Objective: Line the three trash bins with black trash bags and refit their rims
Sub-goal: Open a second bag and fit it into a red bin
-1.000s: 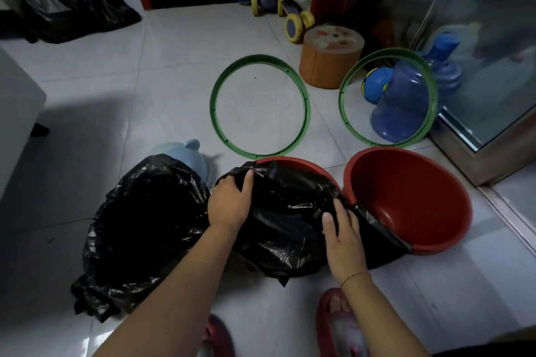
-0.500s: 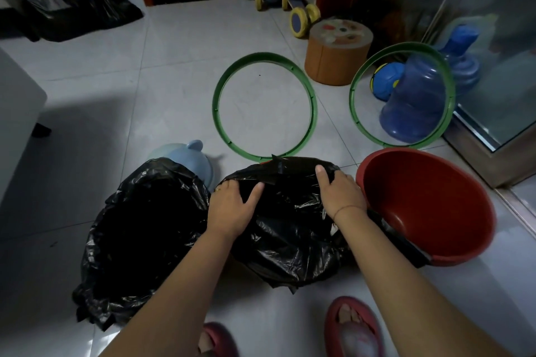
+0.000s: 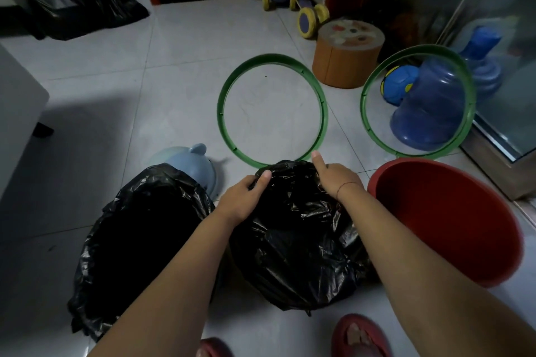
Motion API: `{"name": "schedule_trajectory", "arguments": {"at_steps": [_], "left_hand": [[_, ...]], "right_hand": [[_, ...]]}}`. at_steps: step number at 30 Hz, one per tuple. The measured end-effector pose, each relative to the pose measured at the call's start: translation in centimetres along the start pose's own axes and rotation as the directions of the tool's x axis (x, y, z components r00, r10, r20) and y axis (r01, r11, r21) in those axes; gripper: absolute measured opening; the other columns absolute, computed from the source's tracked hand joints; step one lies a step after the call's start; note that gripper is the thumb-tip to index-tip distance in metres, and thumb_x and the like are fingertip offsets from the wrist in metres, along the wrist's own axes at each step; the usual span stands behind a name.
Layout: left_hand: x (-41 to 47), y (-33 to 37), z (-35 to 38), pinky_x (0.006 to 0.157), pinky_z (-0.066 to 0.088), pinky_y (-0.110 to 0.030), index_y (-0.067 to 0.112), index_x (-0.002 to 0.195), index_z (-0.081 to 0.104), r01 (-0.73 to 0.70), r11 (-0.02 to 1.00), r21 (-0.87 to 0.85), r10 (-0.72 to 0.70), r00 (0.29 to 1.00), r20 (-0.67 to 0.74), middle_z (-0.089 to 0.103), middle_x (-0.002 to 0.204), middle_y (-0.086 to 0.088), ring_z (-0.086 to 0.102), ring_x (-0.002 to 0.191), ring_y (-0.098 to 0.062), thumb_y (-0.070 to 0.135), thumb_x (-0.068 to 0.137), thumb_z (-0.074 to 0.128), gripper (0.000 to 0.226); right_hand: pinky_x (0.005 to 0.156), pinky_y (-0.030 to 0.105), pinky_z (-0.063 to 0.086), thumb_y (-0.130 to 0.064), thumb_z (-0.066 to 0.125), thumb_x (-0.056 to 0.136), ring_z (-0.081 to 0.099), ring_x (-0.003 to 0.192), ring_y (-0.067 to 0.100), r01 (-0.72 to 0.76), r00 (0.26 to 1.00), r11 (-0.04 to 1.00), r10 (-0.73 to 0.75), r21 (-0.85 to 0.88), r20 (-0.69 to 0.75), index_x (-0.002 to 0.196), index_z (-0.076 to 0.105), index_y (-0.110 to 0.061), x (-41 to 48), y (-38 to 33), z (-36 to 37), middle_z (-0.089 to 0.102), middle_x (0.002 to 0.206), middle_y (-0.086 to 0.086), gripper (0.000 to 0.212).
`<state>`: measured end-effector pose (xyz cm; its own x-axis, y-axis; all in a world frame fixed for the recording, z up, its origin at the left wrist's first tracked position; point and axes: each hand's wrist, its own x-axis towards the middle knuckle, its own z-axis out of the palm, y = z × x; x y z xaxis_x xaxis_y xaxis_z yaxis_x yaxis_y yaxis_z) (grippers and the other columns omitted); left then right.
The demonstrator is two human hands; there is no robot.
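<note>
Fingers of left hand (image 3: 243, 199) and right hand (image 3: 338, 180) clutch one of two black bags (image 3: 295, 243).

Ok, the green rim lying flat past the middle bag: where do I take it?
Grip the rim at its left arc, from above, fingers inside the hoop and thumb outside. The thin band lies flat on the floor, and the bag hides its nearest edge.

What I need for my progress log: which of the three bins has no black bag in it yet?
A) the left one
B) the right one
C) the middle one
B: the right bin shows its bare red inside, while the left bag covers the left one and the left hand and right hand hold the middle bag over the middle one.
</note>
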<state>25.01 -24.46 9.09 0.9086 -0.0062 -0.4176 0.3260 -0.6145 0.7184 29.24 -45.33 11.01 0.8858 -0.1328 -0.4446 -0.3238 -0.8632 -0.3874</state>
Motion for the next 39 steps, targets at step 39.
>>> {"name": "schedule_trajectory", "arguments": {"at_steps": [39], "left_hand": [[-7.7, 4.5, 6.2, 0.085, 0.044, -0.028, 0.012, 0.117, 0.062, 0.183, 0.812, -0.554, -0.178, 0.982, 0.064, 0.062, 0.108, -0.001, 0.057, 0.097, -0.016, 0.066, 0.093, 0.019, 0.073]], "right_hand": [[0.090, 0.031, 0.045, -0.059, 0.024, 0.095, 0.062, 0.106, 0.022, -0.020, 0.990, 0.686, -0.091, 0.727, 0.112, 0.106, 0.067, -0.013, -7.6, 1.2, 4.3, 0.067, 0.115, 0.009, 0.063]]}}
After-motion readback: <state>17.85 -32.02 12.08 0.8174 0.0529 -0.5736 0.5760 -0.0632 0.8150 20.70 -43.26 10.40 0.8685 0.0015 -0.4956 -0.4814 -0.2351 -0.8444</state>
